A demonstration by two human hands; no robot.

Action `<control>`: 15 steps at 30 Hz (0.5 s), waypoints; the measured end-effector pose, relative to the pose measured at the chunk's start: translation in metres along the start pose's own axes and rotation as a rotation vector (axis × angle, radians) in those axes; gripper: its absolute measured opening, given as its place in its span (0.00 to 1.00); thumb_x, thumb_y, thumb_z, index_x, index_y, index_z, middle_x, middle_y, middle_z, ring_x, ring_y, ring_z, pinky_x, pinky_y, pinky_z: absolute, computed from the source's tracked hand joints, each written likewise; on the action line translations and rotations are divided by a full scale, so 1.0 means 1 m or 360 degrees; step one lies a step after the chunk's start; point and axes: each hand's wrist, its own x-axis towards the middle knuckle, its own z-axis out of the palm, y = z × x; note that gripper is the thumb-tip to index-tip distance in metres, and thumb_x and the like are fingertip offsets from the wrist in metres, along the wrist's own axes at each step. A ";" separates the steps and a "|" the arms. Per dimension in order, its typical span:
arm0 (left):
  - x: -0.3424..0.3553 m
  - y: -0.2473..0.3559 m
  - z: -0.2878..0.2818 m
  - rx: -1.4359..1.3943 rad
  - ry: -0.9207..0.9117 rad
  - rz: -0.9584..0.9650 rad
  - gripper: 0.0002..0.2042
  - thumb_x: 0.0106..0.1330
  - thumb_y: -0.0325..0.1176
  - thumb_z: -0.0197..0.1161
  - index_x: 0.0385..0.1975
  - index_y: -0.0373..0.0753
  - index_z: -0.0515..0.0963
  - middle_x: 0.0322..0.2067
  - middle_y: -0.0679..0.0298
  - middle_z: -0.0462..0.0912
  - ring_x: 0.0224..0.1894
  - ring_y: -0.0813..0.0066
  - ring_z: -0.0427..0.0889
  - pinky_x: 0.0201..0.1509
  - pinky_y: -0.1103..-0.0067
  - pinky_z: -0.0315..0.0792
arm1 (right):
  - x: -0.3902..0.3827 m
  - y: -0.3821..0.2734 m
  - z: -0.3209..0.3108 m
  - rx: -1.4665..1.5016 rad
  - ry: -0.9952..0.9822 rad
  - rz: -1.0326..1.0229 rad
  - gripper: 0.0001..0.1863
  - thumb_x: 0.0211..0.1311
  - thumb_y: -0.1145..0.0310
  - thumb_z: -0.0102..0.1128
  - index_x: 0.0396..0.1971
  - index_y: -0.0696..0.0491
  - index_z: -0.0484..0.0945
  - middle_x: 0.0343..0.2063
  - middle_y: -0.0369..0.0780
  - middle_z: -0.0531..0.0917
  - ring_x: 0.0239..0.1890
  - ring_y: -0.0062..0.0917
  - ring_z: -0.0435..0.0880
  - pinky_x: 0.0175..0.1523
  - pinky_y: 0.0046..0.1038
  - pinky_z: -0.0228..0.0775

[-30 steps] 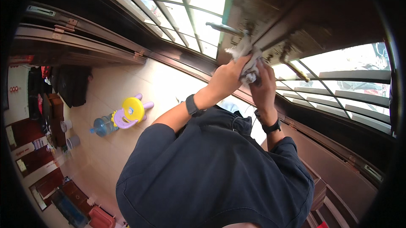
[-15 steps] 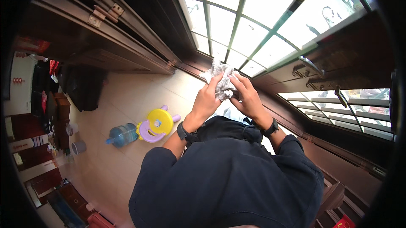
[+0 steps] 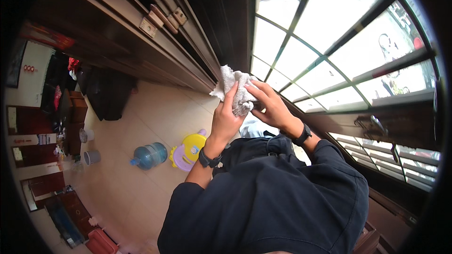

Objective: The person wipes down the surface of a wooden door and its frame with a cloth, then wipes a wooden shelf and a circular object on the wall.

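Note:
A crumpled grey-white cloth point(image 3: 241, 95) is bunched between my two hands in front of my body. My left hand point(image 3: 227, 117) grips its near left side, thumb laid along the fabric. From the right, my right hand point(image 3: 272, 108) has its fingers curled onto the same cloth. Just beyond it rises a dark brown wooden frame point(image 3: 235, 23), and to the right of that a window with metal bars point(image 3: 325, 58). Whether the cloth touches the frame I cannot tell. Each wrist carries a dark band.
On the floor to my left stand a yellow and purple child's stool point(image 3: 194, 145) and a blue water jug point(image 3: 149, 155) lying on its side. A hinged wooden door leaf point(image 3: 117, 32) is at upper left. A grey bin point(image 3: 92, 157) and a red tub point(image 3: 101, 242) are farther left.
The view has turned, so the window and door leaf sit farther right. Both hands still hold the cloth, now seen against the dark frame's edge and slightly farther left.

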 end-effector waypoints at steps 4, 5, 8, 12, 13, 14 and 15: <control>0.036 -0.018 -0.033 0.0132 0.0084 -0.0004 0.36 0.48 0.26 0.65 0.60 0.38 0.56 0.45 0.43 0.73 0.45 0.45 0.74 0.46 0.67 0.71 | 0.064 0.020 0.024 0.0103 0.0065 -0.0152 0.41 0.35 0.79 0.65 0.57 0.48 0.63 0.53 0.48 0.64 0.54 0.43 0.66 0.55 0.35 0.65; 0.044 -0.022 -0.043 0.0155 0.0102 0.0052 0.37 0.48 0.26 0.64 0.60 0.36 0.55 0.48 0.44 0.71 0.49 0.47 0.72 0.49 0.68 0.69 | 0.080 0.025 0.033 0.0136 0.0121 -0.0214 0.40 0.36 0.79 0.65 0.57 0.48 0.63 0.54 0.48 0.64 0.55 0.43 0.66 0.56 0.35 0.64; 0.071 -0.030 -0.065 0.0150 0.0224 0.0108 0.37 0.49 0.25 0.63 0.60 0.32 0.53 0.51 0.44 0.68 0.51 0.48 0.71 0.52 0.69 0.68 | 0.136 0.031 0.043 0.0240 0.0223 -0.0388 0.39 0.36 0.78 0.65 0.56 0.48 0.64 0.54 0.48 0.64 0.55 0.43 0.65 0.56 0.35 0.63; 0.116 -0.035 -0.092 0.0342 0.0351 0.0374 0.36 0.51 0.27 0.61 0.59 0.26 0.51 0.55 0.43 0.63 0.57 0.53 0.66 0.58 0.70 0.62 | 0.208 0.032 0.048 0.0237 0.0551 -0.0730 0.36 0.36 0.77 0.66 0.53 0.48 0.68 0.54 0.48 0.64 0.56 0.44 0.65 0.57 0.37 0.62; 0.130 -0.034 -0.093 0.0363 0.0411 0.0456 0.36 0.51 0.27 0.61 0.59 0.26 0.51 0.55 0.43 0.62 0.57 0.53 0.65 0.58 0.70 0.62 | 0.222 0.032 0.046 0.0227 0.0638 -0.0747 0.35 0.37 0.76 0.66 0.52 0.47 0.68 0.54 0.48 0.64 0.56 0.44 0.65 0.58 0.38 0.61; 0.144 -0.032 -0.094 0.0382 0.0468 0.0541 0.36 0.51 0.28 0.61 0.59 0.26 0.51 0.55 0.42 0.61 0.57 0.52 0.65 0.58 0.69 0.62 | 0.236 0.033 0.044 0.0198 0.0751 -0.0749 0.35 0.37 0.75 0.66 0.52 0.47 0.68 0.54 0.48 0.64 0.57 0.44 0.64 0.58 0.38 0.60; 0.156 -0.029 -0.094 0.0417 0.0473 0.0569 0.36 0.52 0.29 0.61 0.60 0.26 0.51 0.55 0.42 0.62 0.57 0.51 0.65 0.58 0.69 0.62 | 0.247 0.034 0.042 0.0172 0.0853 -0.0750 0.34 0.37 0.75 0.65 0.52 0.47 0.68 0.54 0.48 0.64 0.57 0.45 0.64 0.59 0.38 0.59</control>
